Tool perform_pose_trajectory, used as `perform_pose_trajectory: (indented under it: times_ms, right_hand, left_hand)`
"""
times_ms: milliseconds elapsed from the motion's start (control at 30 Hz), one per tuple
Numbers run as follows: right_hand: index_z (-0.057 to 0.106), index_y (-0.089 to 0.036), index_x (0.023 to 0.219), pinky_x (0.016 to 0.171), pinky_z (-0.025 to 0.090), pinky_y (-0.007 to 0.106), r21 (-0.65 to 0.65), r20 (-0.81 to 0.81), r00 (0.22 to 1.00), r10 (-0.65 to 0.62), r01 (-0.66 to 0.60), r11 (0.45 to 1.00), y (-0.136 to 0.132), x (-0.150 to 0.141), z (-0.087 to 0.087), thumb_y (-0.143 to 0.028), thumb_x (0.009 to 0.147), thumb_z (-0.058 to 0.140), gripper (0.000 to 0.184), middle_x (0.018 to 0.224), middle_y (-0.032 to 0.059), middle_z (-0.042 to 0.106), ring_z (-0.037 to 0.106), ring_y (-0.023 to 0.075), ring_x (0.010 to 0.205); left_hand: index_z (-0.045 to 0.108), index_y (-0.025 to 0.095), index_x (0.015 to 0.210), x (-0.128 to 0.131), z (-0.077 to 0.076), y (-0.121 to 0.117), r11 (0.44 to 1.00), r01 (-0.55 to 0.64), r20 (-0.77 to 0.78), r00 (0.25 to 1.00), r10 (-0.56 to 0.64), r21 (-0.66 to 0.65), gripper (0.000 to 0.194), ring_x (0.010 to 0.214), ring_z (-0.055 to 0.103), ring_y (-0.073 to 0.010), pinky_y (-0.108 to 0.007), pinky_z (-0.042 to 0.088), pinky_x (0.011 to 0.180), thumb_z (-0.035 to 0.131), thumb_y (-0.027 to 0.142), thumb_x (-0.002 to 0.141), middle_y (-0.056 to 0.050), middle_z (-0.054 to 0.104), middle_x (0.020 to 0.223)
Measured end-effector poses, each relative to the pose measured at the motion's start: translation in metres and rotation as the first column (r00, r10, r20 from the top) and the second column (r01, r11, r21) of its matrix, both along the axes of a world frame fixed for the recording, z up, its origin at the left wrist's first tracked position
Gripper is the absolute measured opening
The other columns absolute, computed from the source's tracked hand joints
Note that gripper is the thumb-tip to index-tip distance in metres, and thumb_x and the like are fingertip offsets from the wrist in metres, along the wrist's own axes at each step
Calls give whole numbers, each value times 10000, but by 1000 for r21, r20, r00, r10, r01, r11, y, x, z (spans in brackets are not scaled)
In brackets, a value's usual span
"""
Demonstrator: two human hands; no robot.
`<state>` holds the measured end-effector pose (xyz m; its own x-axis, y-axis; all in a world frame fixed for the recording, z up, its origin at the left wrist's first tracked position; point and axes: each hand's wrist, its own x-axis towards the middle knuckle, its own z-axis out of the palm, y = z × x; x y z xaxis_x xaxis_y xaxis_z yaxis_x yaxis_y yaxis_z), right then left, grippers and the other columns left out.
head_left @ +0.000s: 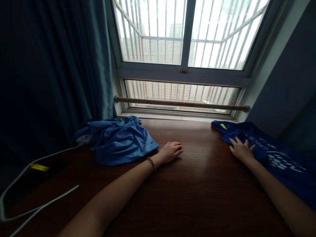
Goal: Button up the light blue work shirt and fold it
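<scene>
My left hand (170, 152), with a beaded bracelet (152, 164) at its wrist, lies palm down on the dark wooden tabletop (192, 194), fingers stretched out and holding nothing. Just left of it is a crumpled light-blue garment (120, 141). On the right, my right hand (242, 150) rests with spread fingers on the near-left edge of a darker blue cloth (261, 144). White printing and a small yellow-green patch show on that cloth, which runs out toward the right side of the view.
A white device (84, 139) with a white cable (55, 153) sits by the light-blue garment. The cable loops at the left, near a yellow strip (39, 167). A blue curtain (98, 65) hangs at left. Behind the wood, a horizontal rail (182, 103) crosses the barred window.
</scene>
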<state>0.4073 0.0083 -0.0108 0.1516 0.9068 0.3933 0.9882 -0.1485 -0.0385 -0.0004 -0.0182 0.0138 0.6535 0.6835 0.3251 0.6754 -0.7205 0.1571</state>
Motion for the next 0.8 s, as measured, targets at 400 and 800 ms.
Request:
perform_pose_trajectory:
  times_ms: [400, 800]
  right_hand:
    - [390, -234, 1302, 976, 334, 457, -174, -79, 802, 592, -596, 784, -18, -91, -19, -571, 827, 302, 589, 1358, 44, 371, 314, 285, 1236]
    - [428, -223, 1279, 997, 328, 430, -152, -54, 795, 605, -605, 781, -14, -85, -22, -579, 822, 315, 590, 1344, 40, 391, 328, 273, 1234]
  left_hand:
    - [458, 192, 1211, -6, 8, -7, 971, -199, -66, 976, 209, 134, 455, 1267, 276, -231, -434, 216, 1029, 314, 454, 868, -97, 385, 1339]
    - [587, 23, 1060, -50, 35, 17, 477, -854, -390, 519, 761, -208, 363, 1040, 492, -404, -541, 428, 727, 419, 224, 809, -310, 541, 1063]
